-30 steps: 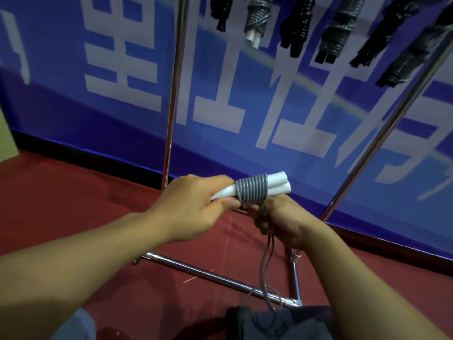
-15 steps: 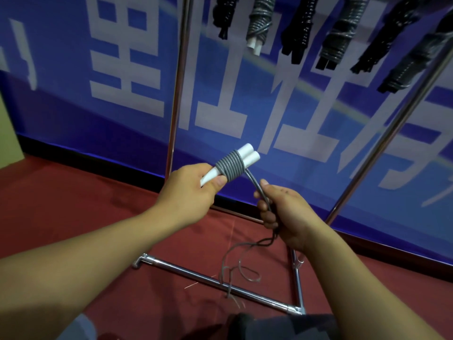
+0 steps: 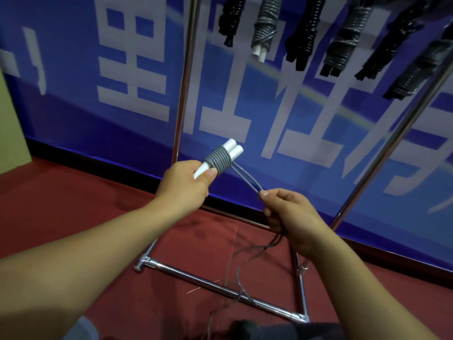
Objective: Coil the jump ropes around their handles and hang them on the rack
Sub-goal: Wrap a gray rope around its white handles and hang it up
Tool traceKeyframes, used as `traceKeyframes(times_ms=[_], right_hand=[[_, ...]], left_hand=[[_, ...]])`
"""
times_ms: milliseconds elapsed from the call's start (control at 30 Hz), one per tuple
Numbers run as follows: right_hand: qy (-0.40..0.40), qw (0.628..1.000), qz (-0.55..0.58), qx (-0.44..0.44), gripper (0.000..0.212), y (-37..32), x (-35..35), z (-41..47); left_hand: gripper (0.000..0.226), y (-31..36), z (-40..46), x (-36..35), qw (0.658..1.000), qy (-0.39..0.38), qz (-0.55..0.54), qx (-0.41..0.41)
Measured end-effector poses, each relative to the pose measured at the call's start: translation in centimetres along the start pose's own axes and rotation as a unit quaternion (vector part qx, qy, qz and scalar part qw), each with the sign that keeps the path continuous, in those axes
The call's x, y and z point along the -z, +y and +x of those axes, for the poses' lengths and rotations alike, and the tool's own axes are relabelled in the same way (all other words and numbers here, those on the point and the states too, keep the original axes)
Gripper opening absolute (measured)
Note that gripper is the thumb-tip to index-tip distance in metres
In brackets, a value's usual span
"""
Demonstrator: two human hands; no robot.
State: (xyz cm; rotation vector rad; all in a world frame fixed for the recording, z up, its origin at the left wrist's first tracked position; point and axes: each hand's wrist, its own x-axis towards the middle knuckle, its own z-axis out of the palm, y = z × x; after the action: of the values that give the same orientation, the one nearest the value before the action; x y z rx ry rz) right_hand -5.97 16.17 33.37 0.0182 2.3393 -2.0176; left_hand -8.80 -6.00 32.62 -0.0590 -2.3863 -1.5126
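Note:
My left hand grips two white jump rope handles held side by side, pointing up and to the right. Grey rope is coiled in tight turns around their middle. A doubled strand runs taut from the coil down to my right hand, which pinches it between thumb and fingers. The loose rest of the rope dangles below that hand to the floor. The chrome rack stands behind, its top bar out of view.
Several coiled ropes hang at the top, most black, one grey with white handles. The rack's base bars lie on the red carpet. A blue banner with white characters covers the wall behind.
My left hand raised the handles and tilted them upward. My right hand slid out along the rope to the right, pulling the doubled strand taut from the coil.

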Motion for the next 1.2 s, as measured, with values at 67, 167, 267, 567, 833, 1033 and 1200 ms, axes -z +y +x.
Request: traceKeyframes(times_ms=[67, 167, 267, 567, 833, 1033, 1200], right_hand=[[0.003, 1.0, -0.02, -0.006, 0.019, -0.1, 0.0, -0.1], [0.003, 0.998, -0.058, -0.009, 0.025, -0.2, -0.1, -0.5], [-0.004, 0.997, -0.079, -0.011, 0.029, -0.3, -0.2, -1.0], [-0.036, 0.991, -0.128, 0.03, 0.029, -1.0, -0.7, -3.1], [0.037, 0.987, -0.11, 0.115, 0.03, -1.1, -0.5, -3.6], [0.076, 0.975, -0.155, 0.141, 0.03, -0.9, -0.3, -3.5], [0.13, 0.919, -0.296, 0.227, 0.026, -0.2, -0.6, -3.4]], left_hand=[[0.033, -0.1, 0.0, 0.0, 1.0, -0.002, 0.014, 0.003], [0.032, -0.1, 0.0, 0.1, 1.0, -0.008, 0.026, 0.002], [0.032, -0.3, 0.0, 0.0, 0.999, -0.013, 0.037, 0.004], [0.032, -0.6, -0.4, -0.6, 0.996, -0.045, 0.079, -0.008], [0.026, -0.1, -2.1, -0.5, 0.951, -0.07, 0.281, -0.112], [0.024, 0.0, -1.8, -0.9, 0.942, -0.152, 0.286, -0.088], [0.031, 0.0, -1.2, -0.9, 0.927, -0.229, 0.291, -0.061]])
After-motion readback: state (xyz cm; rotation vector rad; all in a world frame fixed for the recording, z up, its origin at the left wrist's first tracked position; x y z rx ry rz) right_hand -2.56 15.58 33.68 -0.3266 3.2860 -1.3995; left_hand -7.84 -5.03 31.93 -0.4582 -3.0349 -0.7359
